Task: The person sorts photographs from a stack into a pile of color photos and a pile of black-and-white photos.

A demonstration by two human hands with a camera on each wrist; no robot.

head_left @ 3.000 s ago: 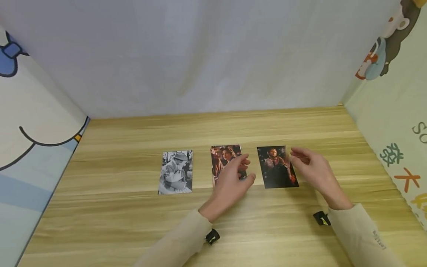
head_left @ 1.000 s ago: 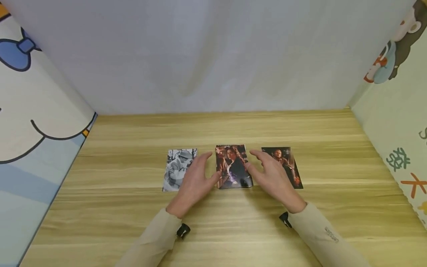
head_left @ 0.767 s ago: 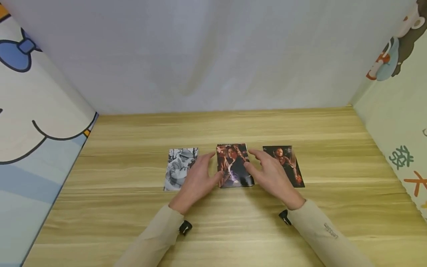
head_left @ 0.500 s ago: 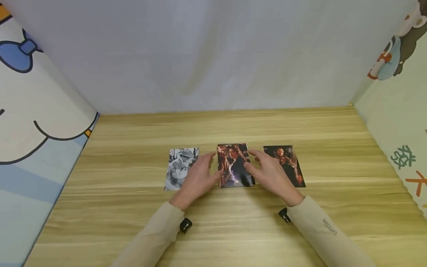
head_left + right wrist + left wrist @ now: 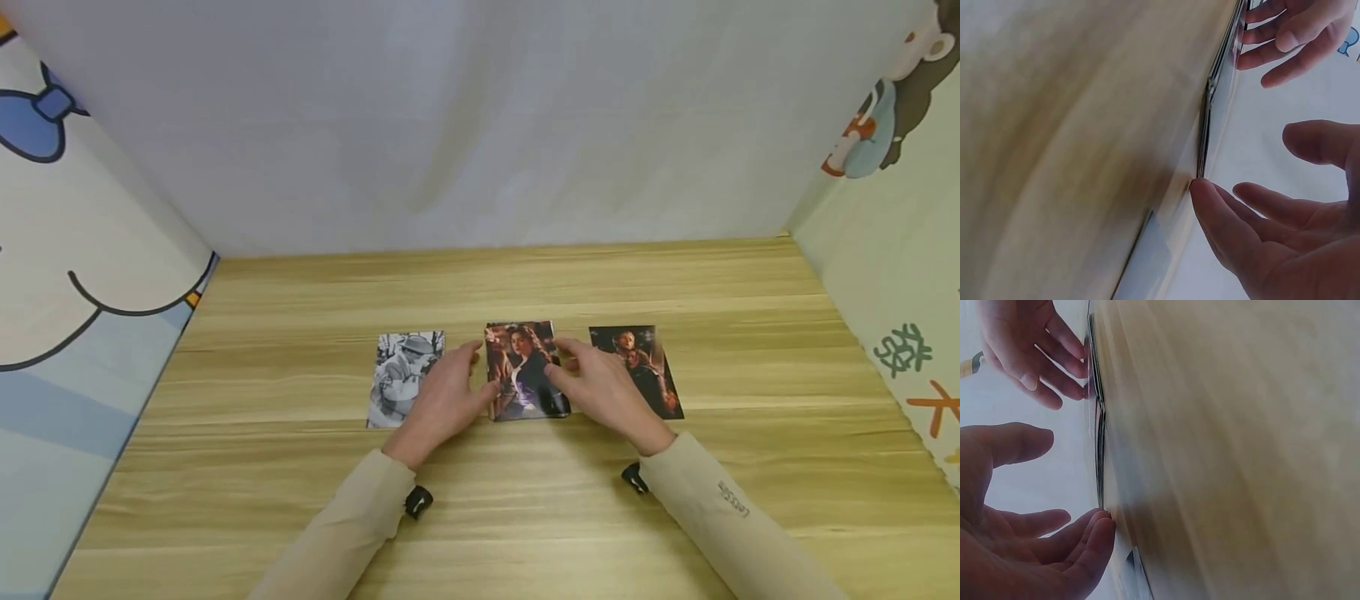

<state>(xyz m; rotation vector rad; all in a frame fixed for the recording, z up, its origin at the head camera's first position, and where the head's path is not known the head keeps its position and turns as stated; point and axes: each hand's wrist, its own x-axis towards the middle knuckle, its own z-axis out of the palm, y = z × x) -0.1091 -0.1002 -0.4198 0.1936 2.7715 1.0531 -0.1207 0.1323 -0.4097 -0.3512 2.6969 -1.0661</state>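
Head view. Item: photo stack, flat on the wooden table, midway between a black-and-white photo and a dark photo, apart from both. Item: left hand and right hand, one at each side of the stack, fingers loosely bent, thumbs spread, nothing grasped. My reading from this feed: the stack is being squared. I would want even, light pressure from both sides, kept low, so that no sheet buckles or rides up.

Left wrist view. Item: left fingertips touching the stack's edge, thumb clear of it. Several thin layers show along that edge; I would tap them flush before leaving it.

Right wrist view. Item: right fingertips at the opposite edge, thumb likewise free. The layers look slightly parted at the near corner, which I would attend to next.

Differences, against the head frame three seconds earlier: the left hand, then over the stack, now lies at its left side; the right hand has come from the dark photo's far side to the stack.
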